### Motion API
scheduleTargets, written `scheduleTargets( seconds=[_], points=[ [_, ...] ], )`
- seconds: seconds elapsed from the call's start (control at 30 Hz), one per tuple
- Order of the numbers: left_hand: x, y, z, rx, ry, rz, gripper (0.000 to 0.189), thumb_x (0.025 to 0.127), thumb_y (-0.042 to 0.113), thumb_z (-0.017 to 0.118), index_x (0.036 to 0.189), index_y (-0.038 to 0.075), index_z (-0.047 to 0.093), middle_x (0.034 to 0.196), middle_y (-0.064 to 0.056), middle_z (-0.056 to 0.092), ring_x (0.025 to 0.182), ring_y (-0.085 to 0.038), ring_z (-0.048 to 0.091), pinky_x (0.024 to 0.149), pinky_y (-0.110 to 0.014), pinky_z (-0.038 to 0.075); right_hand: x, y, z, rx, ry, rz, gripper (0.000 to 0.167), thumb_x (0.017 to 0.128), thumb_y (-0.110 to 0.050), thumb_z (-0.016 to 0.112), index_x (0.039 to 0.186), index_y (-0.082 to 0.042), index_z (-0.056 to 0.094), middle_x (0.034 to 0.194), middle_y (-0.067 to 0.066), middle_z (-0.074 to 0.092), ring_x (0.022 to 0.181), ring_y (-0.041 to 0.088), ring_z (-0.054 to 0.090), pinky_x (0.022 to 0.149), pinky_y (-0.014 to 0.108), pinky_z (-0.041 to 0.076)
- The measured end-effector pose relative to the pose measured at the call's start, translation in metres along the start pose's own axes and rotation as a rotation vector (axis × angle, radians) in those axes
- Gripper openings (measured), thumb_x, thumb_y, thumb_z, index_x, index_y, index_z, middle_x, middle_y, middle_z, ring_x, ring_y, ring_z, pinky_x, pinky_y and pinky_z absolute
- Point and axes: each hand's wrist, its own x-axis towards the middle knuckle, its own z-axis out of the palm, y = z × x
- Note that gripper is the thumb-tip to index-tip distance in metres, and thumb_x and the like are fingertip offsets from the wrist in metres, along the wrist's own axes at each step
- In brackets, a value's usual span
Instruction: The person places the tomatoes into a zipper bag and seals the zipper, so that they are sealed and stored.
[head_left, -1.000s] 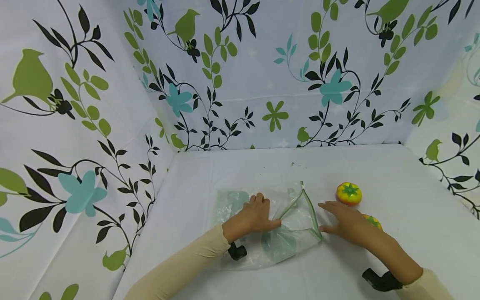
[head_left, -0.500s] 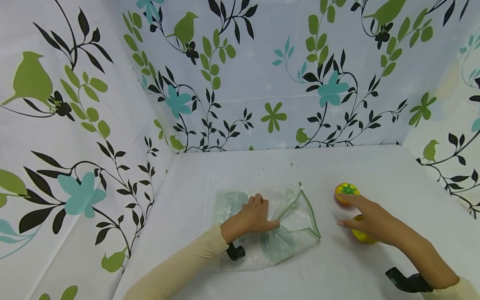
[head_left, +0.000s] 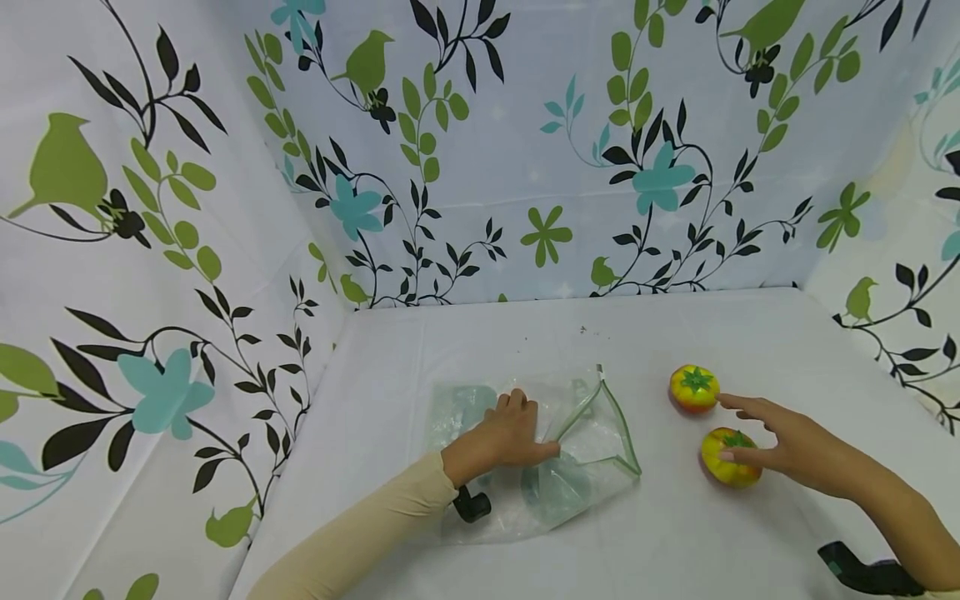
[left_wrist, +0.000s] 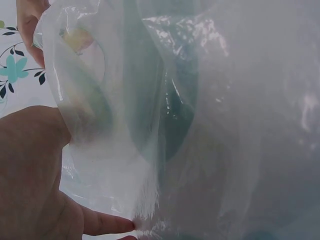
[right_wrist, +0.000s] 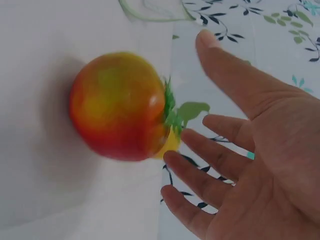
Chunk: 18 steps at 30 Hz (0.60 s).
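A clear zip bag (head_left: 558, 492) with pale green patches and a green seal lies on the white table. My left hand (head_left: 506, 433) is on it; in the left wrist view the thumb and a finger pinch the plastic, where creases gather. Two yellow-red tomatoes with green leafy tops are to the right of the bag: a farther tomato (head_left: 694, 388) and a nearer tomato (head_left: 729, 458). My right hand (head_left: 802, 442) hovers beside the nearer tomato (right_wrist: 120, 106), fingers spread and thumb apart, holding nothing. Whether its thumb touches that tomato in the head view, I cannot tell.
White cloth covers the table (head_left: 465, 333). A curtain (head_left: 450, 167) printed with leaves, birds and flowers stands behind and at both sides. A black wrist camera mount (head_left: 870, 571) hangs under the right forearm, another mount (head_left: 472, 504) under the left wrist.
My right hand has moved right, away from the bag's mouth, across the tomatoes to the nearer one's right side. Both tomatoes now show fully. The left hand stays on the bag.
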Motion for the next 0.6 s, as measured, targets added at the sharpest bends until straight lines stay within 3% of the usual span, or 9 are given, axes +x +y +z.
scheduleTargets(
  seconds=[0.37,0.6],
  points=[
    [0.000,0.001,0.001,0.001,0.001,-0.004,0.069,0.094,0.062,0.063,0.131,0.004,0.062,0.137,-0.015,0.049,0.119,-0.029,0.049,0.089,-0.047,0.048,-0.013,0.029,0.002,0.051,-0.049,-0.039,0.078,0.094,-0.028,0.081,0.156,0.002,0.043,0.150,0.031,0.053,0.128,0.055,0.053,0.094,0.070,0.050],
    [0.000,0.001,0.000,0.003,0.004,-0.007,0.068,0.095,0.062,0.062,0.130,0.004,0.062,0.138,-0.015,0.049,0.120,-0.030,0.049,0.089,-0.048,0.049,-0.014,0.040,0.003,0.105,-0.141,0.024,0.082,0.095,-0.028,0.079,0.158,0.006,0.037,0.149,0.036,0.050,0.130,0.058,0.051,0.092,0.076,0.045]
  ],
)
